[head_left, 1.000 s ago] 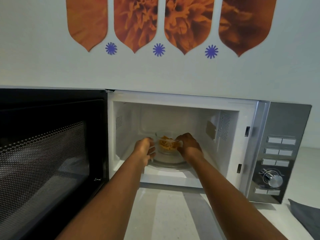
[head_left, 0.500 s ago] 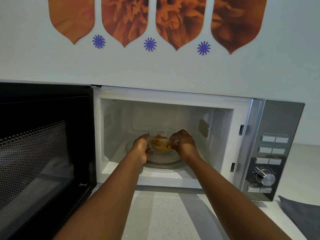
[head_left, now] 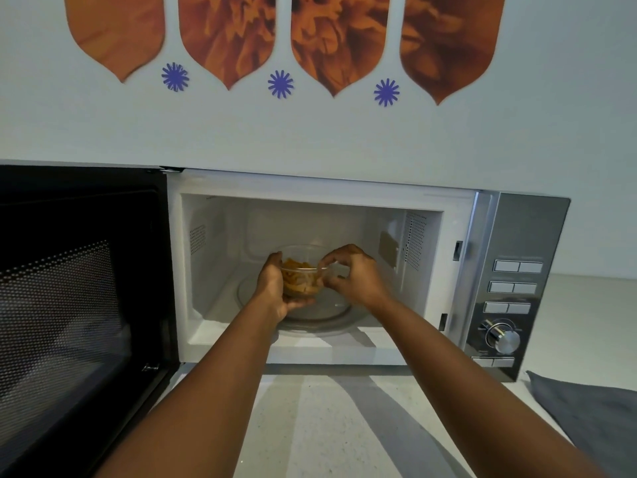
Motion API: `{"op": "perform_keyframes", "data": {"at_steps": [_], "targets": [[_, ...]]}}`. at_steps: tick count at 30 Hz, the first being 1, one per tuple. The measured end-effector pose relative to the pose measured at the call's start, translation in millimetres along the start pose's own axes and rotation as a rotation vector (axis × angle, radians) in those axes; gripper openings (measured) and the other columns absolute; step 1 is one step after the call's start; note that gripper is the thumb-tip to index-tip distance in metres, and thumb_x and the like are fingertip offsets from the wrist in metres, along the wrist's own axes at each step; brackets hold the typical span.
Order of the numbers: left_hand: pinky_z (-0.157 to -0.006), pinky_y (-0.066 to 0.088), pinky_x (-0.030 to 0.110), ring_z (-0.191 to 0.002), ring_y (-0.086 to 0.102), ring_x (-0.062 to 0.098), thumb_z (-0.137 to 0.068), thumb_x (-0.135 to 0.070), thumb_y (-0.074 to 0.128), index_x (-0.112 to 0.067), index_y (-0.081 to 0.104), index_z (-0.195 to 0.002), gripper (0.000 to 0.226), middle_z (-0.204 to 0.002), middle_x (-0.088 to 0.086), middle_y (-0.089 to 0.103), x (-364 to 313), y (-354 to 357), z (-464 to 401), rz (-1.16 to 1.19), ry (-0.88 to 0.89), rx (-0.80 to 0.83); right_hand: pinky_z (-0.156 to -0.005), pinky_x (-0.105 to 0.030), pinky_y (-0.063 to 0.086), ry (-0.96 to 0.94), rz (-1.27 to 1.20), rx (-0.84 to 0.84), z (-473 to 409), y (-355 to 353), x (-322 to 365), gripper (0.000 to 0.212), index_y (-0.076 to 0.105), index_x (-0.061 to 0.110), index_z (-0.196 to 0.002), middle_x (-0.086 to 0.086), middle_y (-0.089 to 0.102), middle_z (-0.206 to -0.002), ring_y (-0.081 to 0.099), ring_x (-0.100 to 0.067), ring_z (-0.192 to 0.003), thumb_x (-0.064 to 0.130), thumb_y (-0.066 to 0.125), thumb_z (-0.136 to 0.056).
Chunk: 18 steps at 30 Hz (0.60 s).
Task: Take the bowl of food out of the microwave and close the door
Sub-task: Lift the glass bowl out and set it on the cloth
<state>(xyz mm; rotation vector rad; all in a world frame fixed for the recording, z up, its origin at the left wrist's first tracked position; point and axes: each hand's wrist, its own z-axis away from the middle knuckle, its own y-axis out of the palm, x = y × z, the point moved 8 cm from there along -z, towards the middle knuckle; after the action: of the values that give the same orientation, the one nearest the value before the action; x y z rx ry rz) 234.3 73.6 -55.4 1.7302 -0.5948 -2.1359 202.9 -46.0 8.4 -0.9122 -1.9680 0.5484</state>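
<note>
A small clear glass bowl [head_left: 300,274] with orange-yellow food sits between both hands inside the white microwave [head_left: 320,186], just above the glass turntable [head_left: 339,313]. My left hand [head_left: 274,288] cups the bowl's left side and underside. My right hand [head_left: 351,274] pinches the bowl's right rim with thumb and fingers. The black microwave door [head_left: 79,288] stands swung wide open to the left.
The silver control panel [head_left: 513,288] with buttons and a dial is on the microwave's right. A pale countertop [head_left: 327,426] lies in front. A dark grey cloth [head_left: 593,412] lies on the counter at the right. The wall above carries orange decorations.
Both hands have closed on the bowl and lifted it off the turntable, drawing it slightly toward the opening. The left hand has slid under the bowl.
</note>
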Motion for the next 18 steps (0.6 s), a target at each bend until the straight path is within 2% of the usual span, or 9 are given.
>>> {"op": "perform_keyframes", "data": {"at_steps": [4, 6, 7, 8, 10, 11, 13, 16, 18], "targets": [[-0.091, 0.044, 0.057, -0.120, 0.051, 0.042, -0.096, -0.038, 0.029, -0.013, 0.048, -0.123, 0.041, -0.130, 0.021, 0.052, -5.5, -3.6, 5.1, -0.026, 0.031, -0.031, -0.089, -0.031, 0.045, 0.299, -0.422, -0.066, 4.8, -8.1, -17.5, 0.028, 0.061, 0.021, -0.112, -0.007, 0.053, -0.133, 0.052, -0.026, -0.118, 0.015, 0.061, -0.084], [-0.083, 0.046, 0.055, -0.111, 0.055, 0.042, -0.096, -0.040, 0.028, -0.016, 0.048, -0.112, 0.035, -0.120, 0.019, 0.053, -6.5, -2.9, 7.6, -0.045, 0.036, -0.032, -0.100, -0.039, 0.045, 0.449, -0.551, -0.041, 11.3, -2.4, -23.9, 0.031, 0.055, 0.019, -0.120, -0.010, 0.051, -0.136, 0.050, -0.030, -0.121, 0.026, 0.051, -0.091], [-0.080, 0.046, 0.054, -0.105, 0.056, 0.040, -0.095, -0.040, 0.027, -0.016, 0.048, -0.109, 0.035, -0.116, 0.018, 0.054, -6.4, -0.8, 9.9, -0.056, 0.038, -0.032, -0.104, -0.043, 0.043, 0.504, -0.597, -0.014, 15.8, 1.0, -23.9, 0.029, 0.055, 0.017, -0.117, -0.012, 0.051, -0.136, 0.049, -0.032, -0.122, 0.030, 0.044, -0.094], [-0.078, 0.047, 0.053, -0.099, 0.056, 0.038, -0.095, -0.041, 0.027, -0.016, 0.048, -0.108, 0.035, -0.113, 0.017, 0.054, -6.1, 1.6, 12.4, -0.065, 0.041, -0.033, -0.106, -0.045, 0.042, 0.540, -0.636, 0.005, 20.0, 3.5, -21.9, 0.028, 0.057, 0.016, -0.106, -0.015, 0.053, -0.133, 0.049, -0.034, -0.122, 0.033, 0.038, -0.096], [-0.076, 0.047, 0.052, -0.095, 0.056, 0.036, -0.095, -0.041, 0.026, -0.016, 0.049, -0.108, 0.036, -0.111, 0.016, 0.055, -2.9, 10.0, 19.2, -0.080, 0.047, -0.031, -0.104, -0.044, 0.044, 0.577, -0.719, -0.020, 26.8, 3.1, -20.0, 0.032, 0.053, 0.019, -0.080, -0.021, 0.059, -0.120, 0.055, -0.033, -0.114, 0.035, 0.031, -0.097], [-0.076, 0.047, 0.052, -0.095, 0.056, 0.035, -0.095, -0.040, 0.026, -0.016, 0.049, -0.107, 0.036, -0.110, 0.016, 0.056, -1.1, 13.9, 22.6, -0.080, 0.050, -0.030, -0.100, -0.043, 0.045, 0.589, -0.751, -0.049, 29.5, 1.7, -19.5, 0.035, 0.051, 0.018, -0.076, -0.021, 0.059, -0.112, 0.057, -0.031, -0.106, 0.035, 0.030, -0.098], [-0.075, 0.046, 0.052, -0.094, 0.057, 0.035, -0.096, -0.040, 0.025, -0.016, 0.048, -0.105, 0.035, -0.107, 0.016, 0.056, 2.5, 21.6, 30.3, -0.075, 0.056, -0.028, -0.103, -0.047, 0.044, 0.597, -0.781, -0.117, 33.6, -4.1, -21.3, 0.034, 0.054, 0.013, -0.085, -0.023, 0.060, -0.114, 0.058, -0.033, -0.107, 0.033, 0.029, -0.098], [-0.074, 0.048, 0.049, -0.091, 0.058, 0.035, -0.096, -0.039, 0.022, -0.016, 0.047, -0.104, 0.035, -0.102, 0.016, 0.056, 8.8, 31.2, 39.0, -0.097, 0.069, -0.025, -0.103, -0.049, 0.042, 0.598, -0.774, -0.178, 44.6, -16.3, -21.5, 0.039, 0.057, 0.004, -0.110, -0.023, 0.056, -0.127, 0.055, -0.037, -0.116, 0.028, 0.029, -0.098], [-0.074, 0.049, 0.047, -0.083, 0.060, 0.033, -0.095, -0.041, 0.022, -0.016, 0.050, -0.098, 0.037, -0.094, 0.015, 0.059, 13.6, 35.6, 44.7, -0.098, 0.063, -0.030, -0.095, -0.045, 0.045, 0.590, -0.749, -0.210, 51.6, -23.7, -22.7, 0.039, 0.059, 0.007, -0.106, -0.023, 0.057, -0.126, 0.059, -0.035, -0.105, 0.028, 0.028, -0.098]]}}
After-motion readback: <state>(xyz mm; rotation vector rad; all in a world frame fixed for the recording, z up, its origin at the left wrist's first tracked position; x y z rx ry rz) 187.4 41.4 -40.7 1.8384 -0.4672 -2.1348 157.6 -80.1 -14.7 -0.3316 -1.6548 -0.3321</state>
